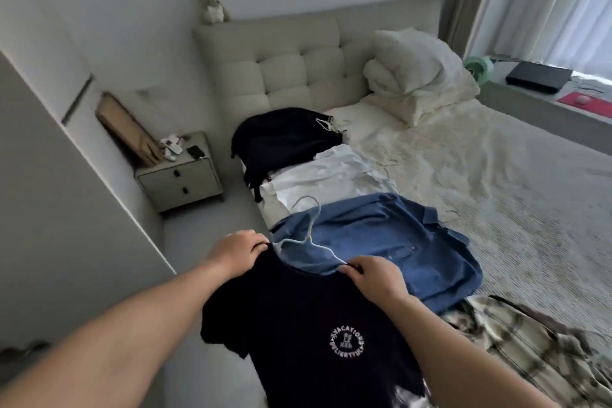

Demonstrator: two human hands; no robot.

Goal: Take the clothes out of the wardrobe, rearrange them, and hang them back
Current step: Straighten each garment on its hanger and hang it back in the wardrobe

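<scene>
At the lower centre of the frame I hold up a dark navy cotton T-shirt with a round white print [311,325]. My left hand [236,252] and right hand [372,276] each pinch a shoulder seam, over a pale plastic hanger [306,238] whose hook points toward the blue denim shirt [397,242] spread on the cream bed [496,175].

At lower centre of the frame, the left hand [239,250] and right hand [371,278] each pinch a shoulder of a dark T-shirt [308,325] on a pale hanger [306,235]. Beyond it, along the bed [496,175], lie a blue shirt [390,242], a white garment [324,175] and a black garment [281,139]. A plaid garment [530,348] lies at lower right.
</scene>
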